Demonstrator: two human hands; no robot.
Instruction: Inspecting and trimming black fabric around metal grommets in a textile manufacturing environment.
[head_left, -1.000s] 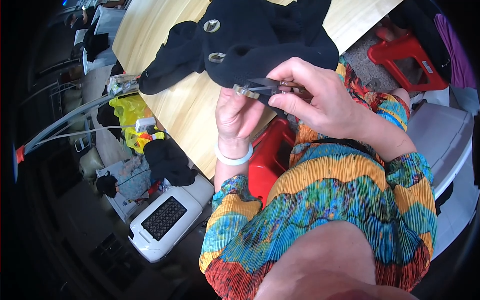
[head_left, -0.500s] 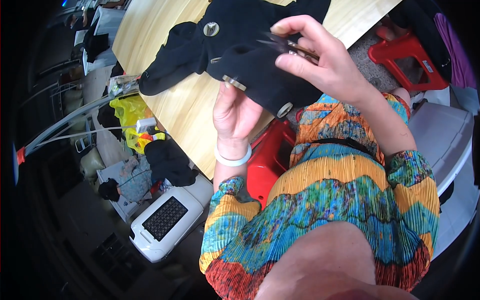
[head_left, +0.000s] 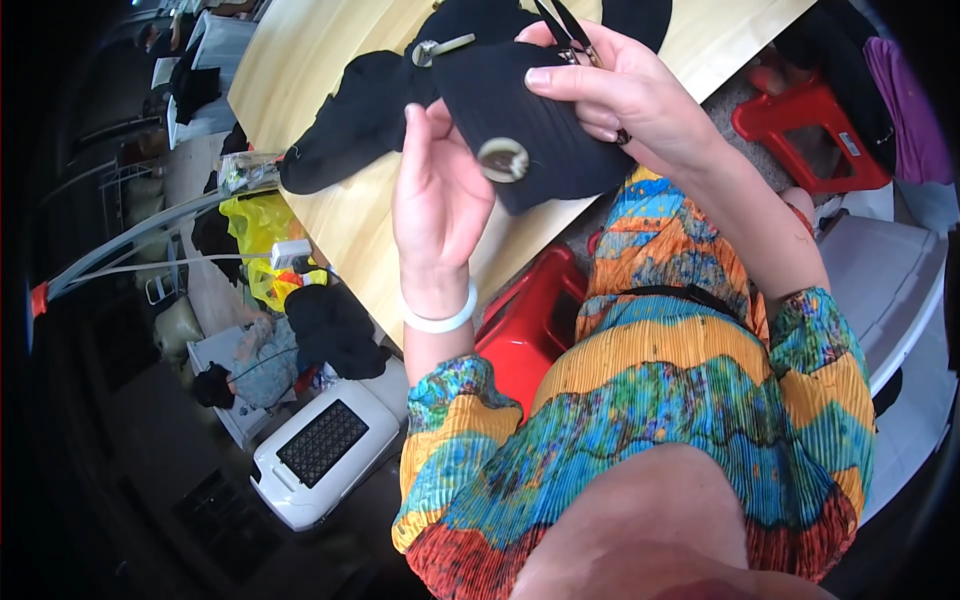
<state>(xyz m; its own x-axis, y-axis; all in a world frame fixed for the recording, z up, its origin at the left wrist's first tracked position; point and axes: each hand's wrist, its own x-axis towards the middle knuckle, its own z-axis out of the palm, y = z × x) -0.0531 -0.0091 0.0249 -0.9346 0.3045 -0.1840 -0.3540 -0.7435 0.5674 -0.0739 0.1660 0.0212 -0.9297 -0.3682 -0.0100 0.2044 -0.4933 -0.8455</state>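
A black garment (head_left: 570, 150) with large round buttons is held up over the table's near edge. My right hand (head_left: 625, 90) grips small thread snips (head_left: 568, 30), blades pointing away from me, and its thumb presses on the cloth. At the garment's left edge, my left hand (head_left: 440, 195) is open, thumb up and apart, with some fingertips partly hidden by the cloth. A brown-and-pale button (head_left: 503, 160) hangs at the lower part, slightly blurred, beside the left palm. Farther up the garment sits another button (head_left: 425, 53), with one more seen edge-on next to it.
The garment's sleeve lies on the pale wooden table (head_left: 350, 220). Red plastic stools stand below the table (head_left: 530, 310) and at right (head_left: 815, 130). A yellow bag (head_left: 255, 240), a white case-like object (head_left: 325, 450) and a grey plastic surface (head_left: 880, 270) are around. Another person (head_left: 265, 360) sits at far left.
My left hand has let go of a button and shifted left, its fingers spreading. My right hand has tipped the snips upright and drawn the cloth up, turning the garment.
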